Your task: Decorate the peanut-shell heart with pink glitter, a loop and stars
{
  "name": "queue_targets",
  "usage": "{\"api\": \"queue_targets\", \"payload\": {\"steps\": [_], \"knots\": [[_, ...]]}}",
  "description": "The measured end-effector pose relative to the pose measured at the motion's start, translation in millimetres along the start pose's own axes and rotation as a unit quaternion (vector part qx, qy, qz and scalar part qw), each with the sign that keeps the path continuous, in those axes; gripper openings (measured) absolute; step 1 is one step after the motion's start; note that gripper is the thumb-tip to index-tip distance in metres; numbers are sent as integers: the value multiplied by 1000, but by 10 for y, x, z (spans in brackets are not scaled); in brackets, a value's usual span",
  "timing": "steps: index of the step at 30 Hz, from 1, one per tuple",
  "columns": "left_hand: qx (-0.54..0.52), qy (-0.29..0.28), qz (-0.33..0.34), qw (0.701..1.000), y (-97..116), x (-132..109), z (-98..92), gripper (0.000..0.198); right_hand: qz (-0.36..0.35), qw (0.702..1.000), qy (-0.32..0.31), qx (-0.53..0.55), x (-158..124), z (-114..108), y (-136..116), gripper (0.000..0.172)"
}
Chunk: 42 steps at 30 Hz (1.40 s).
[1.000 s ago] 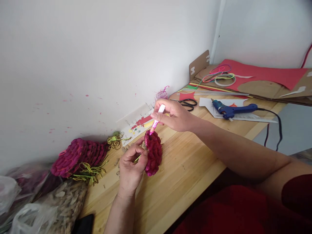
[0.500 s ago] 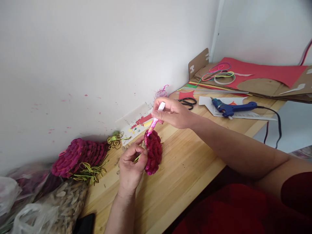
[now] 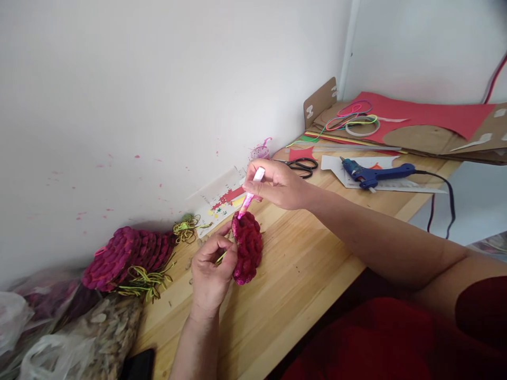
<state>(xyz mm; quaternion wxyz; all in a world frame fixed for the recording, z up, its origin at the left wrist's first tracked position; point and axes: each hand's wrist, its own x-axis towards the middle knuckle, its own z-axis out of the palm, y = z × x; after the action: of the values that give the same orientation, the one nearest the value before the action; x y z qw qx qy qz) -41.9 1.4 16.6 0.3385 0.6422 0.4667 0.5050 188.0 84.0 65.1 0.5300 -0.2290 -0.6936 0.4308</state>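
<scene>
My left hand (image 3: 212, 269) pinches a dark pink, bumpy flower-shaped piece (image 3: 247, 247) and holds it on edge above the wooden table (image 3: 301, 274). A thin yellow-green strand shows between the fingers. My right hand (image 3: 279, 184) is closed on a white, pink-stained brush (image 3: 249, 195) whose pink tip touches the top of the piece.
A stack of similar pink pieces (image 3: 127, 256) with yellow-green strands (image 3: 144, 279) lies at the left by the wall. Bags of pale seeds (image 3: 106, 327) sit at the near left. Scissors (image 3: 303, 165), a blue glue gun (image 3: 376, 174), cardboard and red paper (image 3: 428, 119) lie at the far right.
The view has shifted a little. My right hand with the brush has moved slightly left along the top of the pink piece. The left hand keeps its hold.
</scene>
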Motion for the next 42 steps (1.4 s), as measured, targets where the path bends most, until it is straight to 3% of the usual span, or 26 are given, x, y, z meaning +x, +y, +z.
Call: {"api": "queue_targets", "payload": {"steps": [19,23,27,34,42], "knots": [[-10,-2,-18,1000,-11,7,-17,23,-28,1000,-2,-14,-16,15,-33,31],[-75,27,-71,994,-9,56,-22,19,-26,998,-1,-65,-22,16,-22,29],[-189,64,-155,968,40,124,-51,21,-29,999,17,-32,-18,35,-36,31],[-261,2,-213,942,73,123,-96,30,-53,998,20,5,-38,74,-130,28],[-287,-23,-226,930,41,77,-112,33,-148,982,21,-119,-77,120,-159,22]]}}
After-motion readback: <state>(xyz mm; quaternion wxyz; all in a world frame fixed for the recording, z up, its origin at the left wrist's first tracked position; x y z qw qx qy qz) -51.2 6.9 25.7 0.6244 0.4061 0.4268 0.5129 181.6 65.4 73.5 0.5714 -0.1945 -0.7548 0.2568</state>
